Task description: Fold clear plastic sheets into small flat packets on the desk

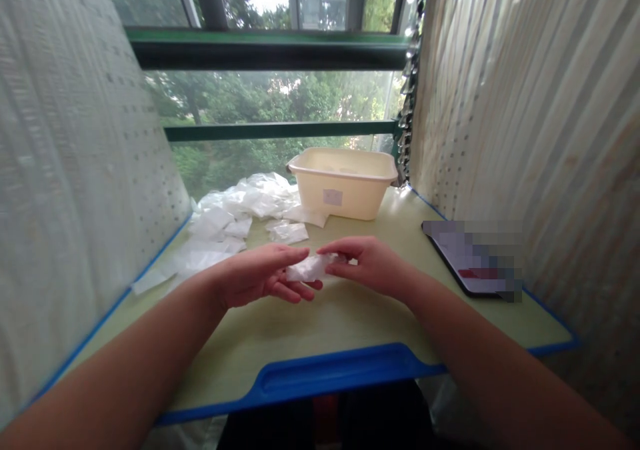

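Above the middle of the desk, my right hand (369, 263) pinches one end of a small crumpled white plastic bag (307, 269) between thumb and fingers. The bag's other end reaches my left hand (265, 273), whose fingers are stretched out and apart. Those left fingers extend beneath and beside the bag, with the thumb above; whether they touch it is hard to tell. Beyond the hands lies a small flat clear plastic bag (289, 232). A loose heap of thin white plastic bags (255, 197) spreads over the back left of the desk.
A cream plastic bin (345, 193) with a small label stands at the back, near the window. A phone (475, 270), its screen blurred, lies on the right. The pale green desk (320, 330) has a blue raised edge (335, 373). Curtains hang on both sides.
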Demonstrator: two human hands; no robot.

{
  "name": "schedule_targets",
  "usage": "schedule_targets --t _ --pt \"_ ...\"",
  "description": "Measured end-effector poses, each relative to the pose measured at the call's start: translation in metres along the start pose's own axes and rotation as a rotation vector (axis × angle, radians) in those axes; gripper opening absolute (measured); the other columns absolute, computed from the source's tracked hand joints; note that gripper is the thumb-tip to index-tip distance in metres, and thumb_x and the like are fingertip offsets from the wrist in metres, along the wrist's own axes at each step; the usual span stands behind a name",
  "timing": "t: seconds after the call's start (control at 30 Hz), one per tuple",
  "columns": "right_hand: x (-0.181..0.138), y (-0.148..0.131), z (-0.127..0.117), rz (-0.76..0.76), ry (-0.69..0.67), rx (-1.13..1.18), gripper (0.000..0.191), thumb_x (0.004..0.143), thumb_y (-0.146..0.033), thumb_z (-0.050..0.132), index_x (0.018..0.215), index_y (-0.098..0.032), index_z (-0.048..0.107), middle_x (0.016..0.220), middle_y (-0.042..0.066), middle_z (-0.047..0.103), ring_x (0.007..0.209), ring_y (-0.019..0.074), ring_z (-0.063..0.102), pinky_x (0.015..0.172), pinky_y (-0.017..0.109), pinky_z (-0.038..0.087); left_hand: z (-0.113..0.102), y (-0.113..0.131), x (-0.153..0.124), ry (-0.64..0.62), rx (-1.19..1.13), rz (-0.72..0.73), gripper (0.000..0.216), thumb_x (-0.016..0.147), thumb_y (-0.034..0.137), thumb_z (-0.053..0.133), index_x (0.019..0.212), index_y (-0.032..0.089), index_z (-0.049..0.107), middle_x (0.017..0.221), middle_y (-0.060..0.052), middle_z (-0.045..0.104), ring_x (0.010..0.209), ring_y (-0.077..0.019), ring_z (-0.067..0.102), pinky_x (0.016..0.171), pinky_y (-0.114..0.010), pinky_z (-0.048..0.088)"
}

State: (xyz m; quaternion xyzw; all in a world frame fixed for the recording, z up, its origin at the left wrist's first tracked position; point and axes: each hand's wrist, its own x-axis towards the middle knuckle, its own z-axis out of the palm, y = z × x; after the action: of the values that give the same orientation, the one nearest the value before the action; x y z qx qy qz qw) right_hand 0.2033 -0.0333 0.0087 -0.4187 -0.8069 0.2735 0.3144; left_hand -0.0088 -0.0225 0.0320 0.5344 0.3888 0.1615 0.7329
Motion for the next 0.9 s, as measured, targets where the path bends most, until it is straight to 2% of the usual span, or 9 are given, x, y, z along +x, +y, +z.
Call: schedule_targets --t 0.1,0.2,0.33,0.5,0.67,0.73,0.8,0.9 --pt "-0.001 -0.003 -0.001 -0.016 0.002 -0.028 0.031 0.072 -0.026 0.061 0.101 -0.017 0.065 0.075 0.002 0.064 0.066 0.0121 0.054 0.062 0.024 0.042 0.002 -0.001 0.002 0.027 0.052 -0.006 0.036 0.074 0.044 0.060 0.093 0.013 0.064 0.091 -0.013 0.067 0.073 -0.0164 0.065 0.060 -0.019 0.051" --pt "-0.001 -0.006 0.000 -0.034 -0.004 -0.045 0.030 0.070 -0.023 0.062 0.100 -0.018 0.065 0.085 0.003 0.066 0.071 0.0129 0.056 0.066 0.024 0.043 0.004 -0.003 0.003 0.002 0.113 -0.012 0.030 0.070 0.032 0.066 0.093 0.014 0.064 0.094 -0.012 0.067 0.077 -0.0156 0.064 0.061 -0.018 0.050" --pt "-0.001 -0.005 0.002 -0.064 -0.030 -0.052 0.030 0.070 -0.022 0.062 0.099 -0.017 0.065 0.088 0.004 0.066 0.073 0.0134 0.057 0.068 0.024 0.044 0.007 -0.003 0.002 -0.027 0.142 -0.041 0.032 0.066 0.028 0.069 0.096 0.016 0.064 0.097 -0.010 0.066 0.080 -0.0167 0.064 0.063 -0.020 0.050" --pt "-0.003 -0.004 0.005 -0.029 -0.063 0.015 0.043 0.068 -0.020 0.063 0.111 -0.021 0.057 0.094 0.002 0.065 0.074 0.0123 0.057 0.070 0.025 0.045 0.012 -0.004 0.000 -0.052 0.311 -0.098 0.032 0.062 0.025 0.071 0.091 0.016 0.062 0.090 -0.009 0.067 0.064 -0.0165 0.064 0.049 -0.021 0.050" --pt "-0.006 -0.008 0.000 0.033 -0.159 0.084 0.046 0.069 -0.038 0.064 0.110 -0.018 0.058 0.099 0.006 0.064 0.079 0.0161 0.059 0.068 0.027 0.046 0.007 -0.005 0.000 -0.067 0.282 -0.100 0.024 0.067 0.018 0.063 0.091 0.016 0.061 0.088 -0.009 0.068 0.063 -0.0154 0.065 0.045 -0.017 0.048" --pt "-0.006 -0.010 -0.002 0.083 -0.178 0.167 0.045 0.073 -0.042 0.059 0.111 -0.017 0.057 0.094 0.007 0.065 0.076 0.0158 0.059 0.065 0.026 0.046 0.004 -0.005 0.000 -0.073 0.230 -0.101 0.024 0.069 0.018 0.062 0.093 0.016 0.061 0.089 -0.009 0.069 0.064 -0.0154 0.065 0.046 -0.016 0.049" --pt "-0.006 -0.012 -0.003 0.135 -0.216 0.265 0.042 0.076 -0.039 0.056 0.110 -0.015 0.057 0.081 0.006 0.065 0.067 0.0138 0.059 0.059 0.024 0.046 0.002 -0.004 -0.001 -0.094 0.191 -0.099 0.024 0.071 0.019 0.061 0.095 0.017 0.061 0.092 -0.010 0.068 0.065 -0.0156 0.066 0.046 -0.016 0.049" --pt "-0.004 -0.013 -0.003 0.185 -0.265 0.354 0.030 0.075 -0.031 0.059 0.097 -0.011 0.062 0.065 0.002 0.062 0.057 0.0108 0.057 0.054 0.022 0.046 -0.002 -0.002 -0.002 -0.164 0.157 -0.107 0.025 0.073 0.019 0.058 0.098 0.015 0.061 0.096 -0.012 0.067 0.067 -0.0169 0.066 0.046 -0.017 0.050"
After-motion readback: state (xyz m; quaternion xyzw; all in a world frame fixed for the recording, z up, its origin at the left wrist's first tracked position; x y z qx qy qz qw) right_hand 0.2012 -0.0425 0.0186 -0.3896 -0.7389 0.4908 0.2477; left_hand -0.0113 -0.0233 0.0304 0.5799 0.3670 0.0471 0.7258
